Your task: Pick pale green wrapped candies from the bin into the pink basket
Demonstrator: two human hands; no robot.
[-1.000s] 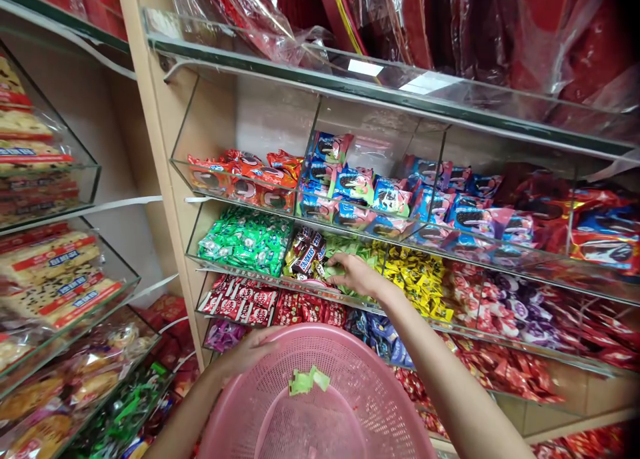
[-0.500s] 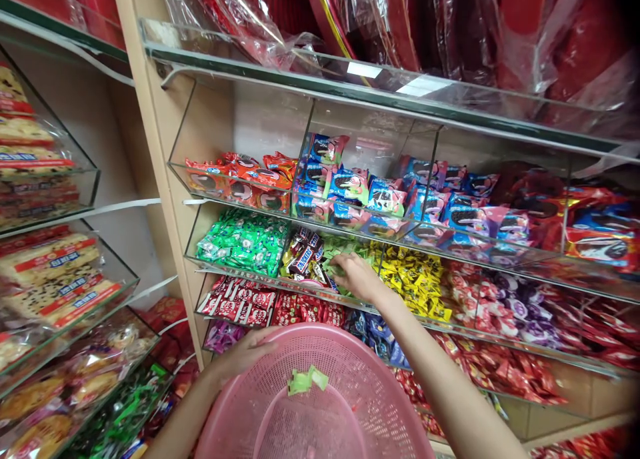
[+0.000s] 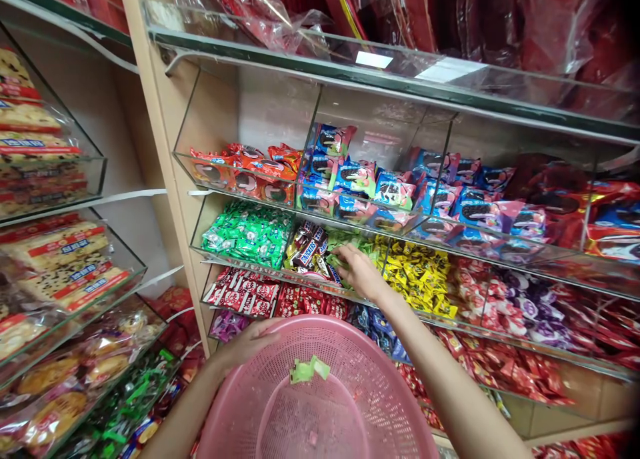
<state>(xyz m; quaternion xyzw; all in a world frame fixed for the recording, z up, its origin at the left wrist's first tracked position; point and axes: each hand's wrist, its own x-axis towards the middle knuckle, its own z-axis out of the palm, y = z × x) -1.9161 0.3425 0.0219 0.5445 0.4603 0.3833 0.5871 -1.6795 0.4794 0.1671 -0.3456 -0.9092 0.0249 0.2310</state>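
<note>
Still rummaging among light-green candies (image 3: pixel 353 240) at 12 o'clock with right hand (image 3: pixel 361 272), fingers curled, pinch hidden; clasping pink basket (image 3: pixel 385 355) at 10 o'clock with left hand (image 3: pixel 247 345); same few green pieces (image 3: pixel 309 369) inside.

The head camera looks forward and down, close on candy shelves (image 3: pixel 270 112) and pink basket (image 3: pixel 360 379)

There is one pink basket (image 3: pixel 380 392). There are two hands, one left hand (image 3: pixel 247 345) and one right hand (image 3: pixel 361 272). About three green sweets (image 3: pixel 309 369) are in the basket, and the packs on the shelves (image 3: pixel 300 49) are too many to count.
</note>
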